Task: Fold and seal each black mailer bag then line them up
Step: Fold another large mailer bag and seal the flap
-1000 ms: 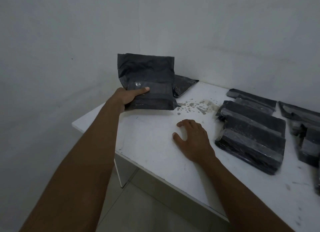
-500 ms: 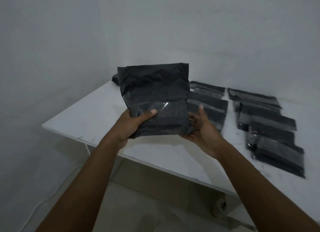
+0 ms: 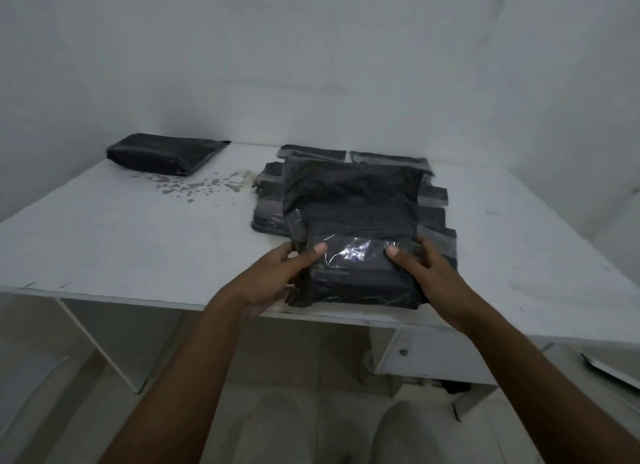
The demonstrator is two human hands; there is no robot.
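Note:
I hold a black mailer bag (image 3: 353, 214) upright over the front edge of the white table (image 3: 121, 242). Its flap stands unfolded, and a shiny strip crosses its lower half. My left hand (image 3: 277, 276) grips the bag's left side, thumb on the front. My right hand (image 3: 426, 269) grips the right side the same way. Behind the bag lie rows of folded black mailers (image 3: 433, 200), mostly hidden by it. One more black mailer (image 3: 162, 154) lies flat at the table's far left corner.
Dark specks (image 3: 197, 185) mark the table top near the far-left mailer. White walls close in behind and on both sides. Below the table's front edge are a white drawer front with a knob (image 3: 403, 352) and tiled floor.
The bag, first held by my left hand alone at the far left, has come to the front centre, now gripped by both hands. The view has swung right and down.

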